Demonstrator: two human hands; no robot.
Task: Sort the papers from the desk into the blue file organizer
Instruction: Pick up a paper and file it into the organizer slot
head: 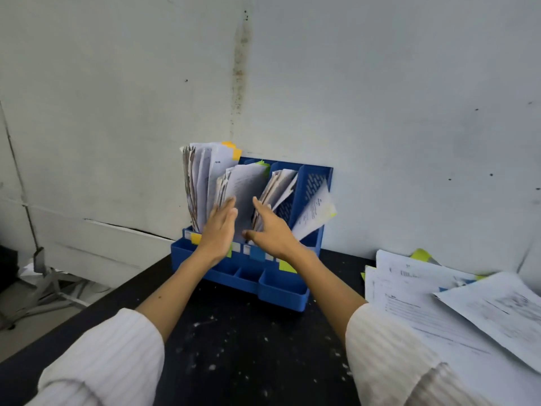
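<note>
The blue file organizer stands against the wall at the back of the dark desk, with several upright slots. The left slot holds a tall stack of papers, the second slot a paper bundle, the third a leaning bundle, and the right slot one tilted sheet. My left hand reaches in with straight fingers against the left side of the second bundle. My right hand is flat against that bundle's right side, fingers extended. A loose pile of papers lies on the desk at the right.
Small front compartments of the organizer carry coloured sticky labels. The dark desk is speckled with white bits. Beyond its left edge a metal stand sits on the floor. The stained wall rises right behind the organizer.
</note>
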